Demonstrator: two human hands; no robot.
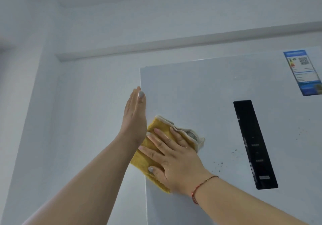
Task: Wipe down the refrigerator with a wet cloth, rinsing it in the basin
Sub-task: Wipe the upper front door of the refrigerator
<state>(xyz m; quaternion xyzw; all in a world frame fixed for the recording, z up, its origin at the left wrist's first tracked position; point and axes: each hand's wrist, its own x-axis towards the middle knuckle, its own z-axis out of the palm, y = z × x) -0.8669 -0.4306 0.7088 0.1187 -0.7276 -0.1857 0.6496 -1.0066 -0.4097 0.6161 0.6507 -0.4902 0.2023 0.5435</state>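
Observation:
The pale grey refrigerator (200,92) fills the right side of the head view, seen from below near its top left corner. A folded yellow cloth (151,157) with a whitish edge lies flat against the door at its left edge. My right hand (172,157) presses the cloth to the door with fingers spread. My left hand (135,116) is flat, fingers together, resting along the refrigerator's left side edge just above the cloth and holding nothing. Dark specks (233,152) dot the door to the right of the cloth. The basin is out of view.
A black vertical control panel (254,143) runs down the door at the right. A blue energy label (302,71) is stuck at the upper right. White wall (78,111) stands left of the refrigerator, with a ledge (156,45) above it.

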